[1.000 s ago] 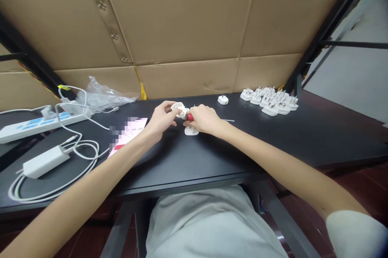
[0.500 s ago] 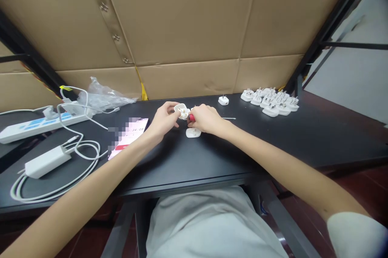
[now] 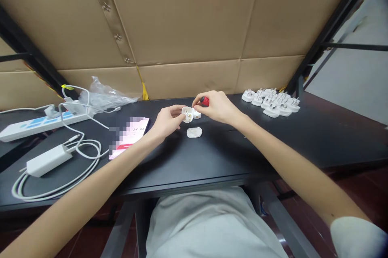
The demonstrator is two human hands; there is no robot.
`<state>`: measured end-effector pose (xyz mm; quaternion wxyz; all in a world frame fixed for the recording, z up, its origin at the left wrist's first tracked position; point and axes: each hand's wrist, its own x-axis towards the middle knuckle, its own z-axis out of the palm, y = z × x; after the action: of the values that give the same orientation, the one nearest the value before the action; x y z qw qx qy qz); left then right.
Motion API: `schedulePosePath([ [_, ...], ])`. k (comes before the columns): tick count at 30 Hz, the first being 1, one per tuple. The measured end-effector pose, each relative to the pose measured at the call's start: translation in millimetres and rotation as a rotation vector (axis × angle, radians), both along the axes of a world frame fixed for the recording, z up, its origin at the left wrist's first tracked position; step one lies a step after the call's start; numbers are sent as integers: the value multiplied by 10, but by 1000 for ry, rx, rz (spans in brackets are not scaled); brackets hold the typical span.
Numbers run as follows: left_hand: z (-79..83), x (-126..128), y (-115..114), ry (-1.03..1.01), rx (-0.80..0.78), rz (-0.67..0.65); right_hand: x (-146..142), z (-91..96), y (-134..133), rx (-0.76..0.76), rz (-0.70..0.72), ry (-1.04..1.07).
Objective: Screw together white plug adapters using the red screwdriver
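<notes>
My left hand pinches a white plug body just above the black table, its open side toward me. My right hand is closed around a red-handled screwdriver, raised a little above and to the right of the plug. A small white piece lies beside the plug, under my right fingers. A white plug cover rests on the table just in front of both hands.
Several white plugs are grouped at the back right. A phone lies left of my hands. Further left are a white charger with coiled cable, a power strip and a clear plastic bag. Cardboard walls the back.
My right hand has lifted up and to the right with the screwdriver, away from the plug. My left hand has turned the plug and shifted slightly right.
</notes>
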<state>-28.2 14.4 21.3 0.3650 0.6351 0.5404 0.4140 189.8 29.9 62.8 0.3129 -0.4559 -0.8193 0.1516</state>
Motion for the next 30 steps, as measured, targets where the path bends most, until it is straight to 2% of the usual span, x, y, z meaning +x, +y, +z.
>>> schedulePosePath([
  [4, -2, 10, -17, 48, 7, 24, -49, -62, 12, 67, 47, -13],
  [13, 55, 18, -39, 59, -21, 72, -41, -100, -22, 205, 33, -178],
  [21, 43, 24, -30, 59, -27, 58, -63, -131, -65, 193, 34, -238],
  [30, 59, 40, -57, 62, -6, 48, -111, -51, -168, 207, 25, -403],
])
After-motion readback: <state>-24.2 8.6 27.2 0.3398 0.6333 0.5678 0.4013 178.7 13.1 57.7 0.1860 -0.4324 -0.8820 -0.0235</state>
